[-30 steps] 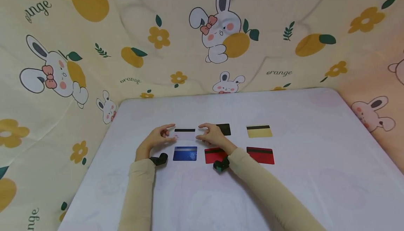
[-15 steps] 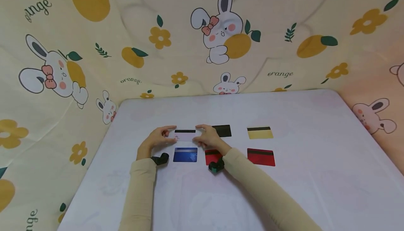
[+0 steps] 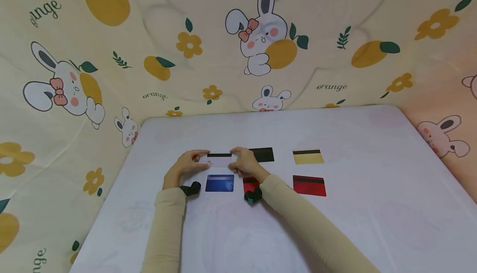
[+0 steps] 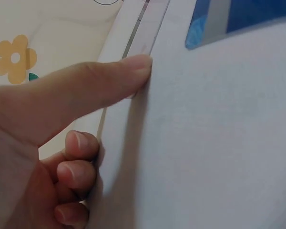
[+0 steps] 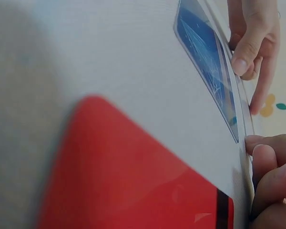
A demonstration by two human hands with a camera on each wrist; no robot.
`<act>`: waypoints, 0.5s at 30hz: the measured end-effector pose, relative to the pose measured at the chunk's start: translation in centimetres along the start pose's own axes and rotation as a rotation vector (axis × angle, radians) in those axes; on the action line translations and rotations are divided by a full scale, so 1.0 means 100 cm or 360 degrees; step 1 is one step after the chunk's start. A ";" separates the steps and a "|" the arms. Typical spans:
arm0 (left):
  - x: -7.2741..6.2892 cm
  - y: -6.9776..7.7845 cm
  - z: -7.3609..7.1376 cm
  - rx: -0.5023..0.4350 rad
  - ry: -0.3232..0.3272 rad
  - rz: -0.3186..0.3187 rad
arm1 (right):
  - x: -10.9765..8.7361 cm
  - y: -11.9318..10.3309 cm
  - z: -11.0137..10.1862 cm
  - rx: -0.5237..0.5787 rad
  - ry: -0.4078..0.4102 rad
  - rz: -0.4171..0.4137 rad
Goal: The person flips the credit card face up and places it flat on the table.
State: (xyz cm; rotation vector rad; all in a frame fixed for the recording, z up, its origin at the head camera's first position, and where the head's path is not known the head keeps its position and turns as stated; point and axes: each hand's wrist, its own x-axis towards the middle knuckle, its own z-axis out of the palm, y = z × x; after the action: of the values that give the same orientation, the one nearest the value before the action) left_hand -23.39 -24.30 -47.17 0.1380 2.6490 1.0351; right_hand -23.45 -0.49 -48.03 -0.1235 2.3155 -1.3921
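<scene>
A pale pinkish-white card with a black magnetic stripe (image 3: 219, 160) lies on the white table between my two hands. At its left end, my left hand (image 3: 186, 162) pinches the corners between thumb and index finger. In the left wrist view the left thumb (image 4: 109, 82) touches the card's near corner, and the other fingers are curled. My right hand (image 3: 246, 162) holds the right end in a similar way, its thumb low and index finger at the top. Just in front lies a blue card (image 3: 220, 183). A black card (image 3: 262, 154) is partly behind my right hand.
A gold card (image 3: 308, 157) and a red card (image 3: 309, 185) lie to the right. Another red card (image 3: 250, 184) is partly covered by my right wrist and its black camera (image 3: 253, 196). A patterned cloth (image 3: 208, 37) rises behind the table (image 3: 261, 128).
My right hand has moved left, closing in on the card's right end and uncovering more of the black card. The left hand stays at the card's left end. The view shifted slightly.
</scene>
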 end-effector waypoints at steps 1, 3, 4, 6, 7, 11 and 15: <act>0.000 0.000 0.000 -0.0003 -0.0003 0.0007 | 0.000 0.000 0.000 -0.0019 -0.0001 -0.0011; 0.001 -0.001 -0.001 -0.0019 -0.0015 0.0031 | 0.001 0.000 -0.002 -0.0034 -0.0005 -0.0024; 0.001 -0.001 -0.001 -0.0022 -0.0024 0.0048 | 0.001 0.000 -0.002 -0.0030 -0.0007 -0.0028; 0.000 -0.001 -0.003 0.0003 -0.0031 0.0099 | 0.001 0.000 -0.003 -0.0040 -0.0005 -0.0050; 0.000 -0.001 -0.003 0.0006 -0.0035 0.0110 | 0.001 0.000 -0.003 -0.0035 -0.0009 -0.0054; 0.000 -0.001 -0.004 0.0052 -0.0032 0.0093 | 0.002 0.000 -0.002 -0.0026 -0.0029 -0.0068; 0.004 0.000 -0.004 0.0085 -0.0024 0.0074 | 0.002 0.001 -0.003 -0.0024 -0.0042 -0.0056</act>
State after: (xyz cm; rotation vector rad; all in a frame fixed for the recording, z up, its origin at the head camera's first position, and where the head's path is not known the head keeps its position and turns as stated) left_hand -23.86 -24.48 -46.95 0.2189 2.6728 0.9745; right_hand -23.77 -0.32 -48.05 -0.1868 2.3135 -1.3818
